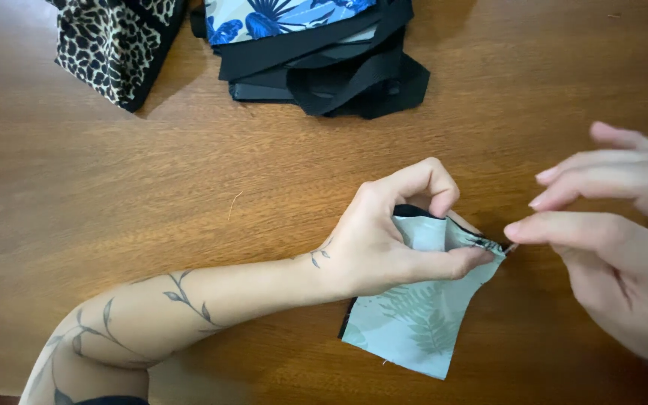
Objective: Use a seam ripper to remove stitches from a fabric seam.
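A wooden table [114, 187] fills the frame. At its top edge lie a black-strapped blue floral pile [316, 52] and, upper left, a leopard-print piece [110, 45]. Lower centre, the left hand [391, 232] pinches a pale fern-print cloth [421, 315] resting on the wood. The right hand [616, 240], fingers loosely spread, seems to touch the cloth's corner.

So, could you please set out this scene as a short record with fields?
surface: brown wooden table
left hand: pinches the top edge of a pale green leaf-print fabric piece
right hand: fingers spread, fingertip at the fabric's right corner
fabric lining: black, showing at the top
far edge: leopard-print fabric item; blue floral fabric with black straps
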